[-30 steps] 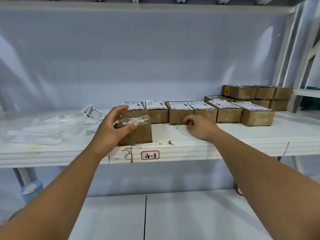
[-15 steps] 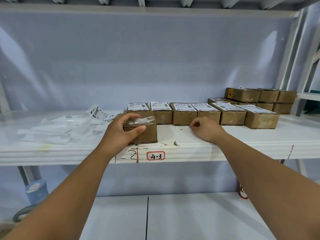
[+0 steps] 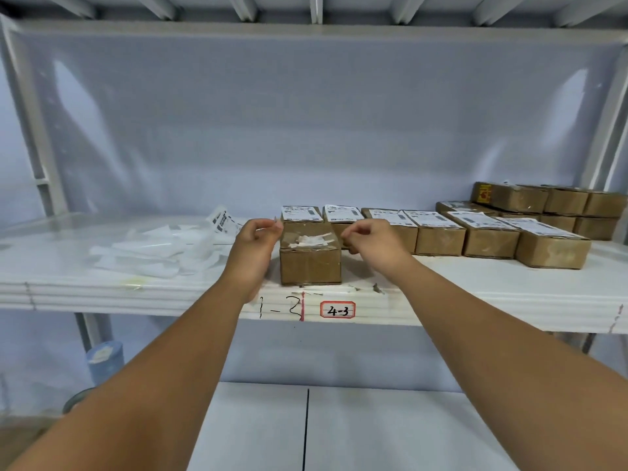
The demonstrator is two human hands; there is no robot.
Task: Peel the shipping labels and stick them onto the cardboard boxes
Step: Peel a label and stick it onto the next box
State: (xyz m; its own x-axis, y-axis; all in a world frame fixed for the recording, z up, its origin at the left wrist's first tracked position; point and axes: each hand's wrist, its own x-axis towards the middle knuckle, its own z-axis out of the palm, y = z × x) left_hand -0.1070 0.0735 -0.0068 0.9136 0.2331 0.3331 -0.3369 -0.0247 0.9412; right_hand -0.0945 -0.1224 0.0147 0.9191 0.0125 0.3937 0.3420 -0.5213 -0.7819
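Note:
A brown cardboard box (image 3: 310,263) with torn tape scraps on top and no label stands at the shelf's front edge. My left hand (image 3: 253,244) hovers at its left side. Thumb and forefinger are pinched together near the box's back left corner, with nothing visible between them. My right hand (image 3: 370,243) is at the box's right side, fingers curled in, holding nothing that I can see. A curled strip of shipping labels (image 3: 222,220) lies behind and left of my left hand. A row of labelled boxes (image 3: 438,232) runs to the right behind the front box.
Peeled white backing papers (image 3: 153,249) are heaped on the left of the white shelf (image 3: 475,311). Unlabelled boxes (image 3: 564,202) are stacked at the back right. A red-framed tag "4-3" (image 3: 338,310) marks the shelf edge. A blue roll (image 3: 103,362) stands below left.
My left hand has let go of the front box and now sits beside it with fingers pinched. My right hand has lifted off the shelf and moved left to the box's right side.

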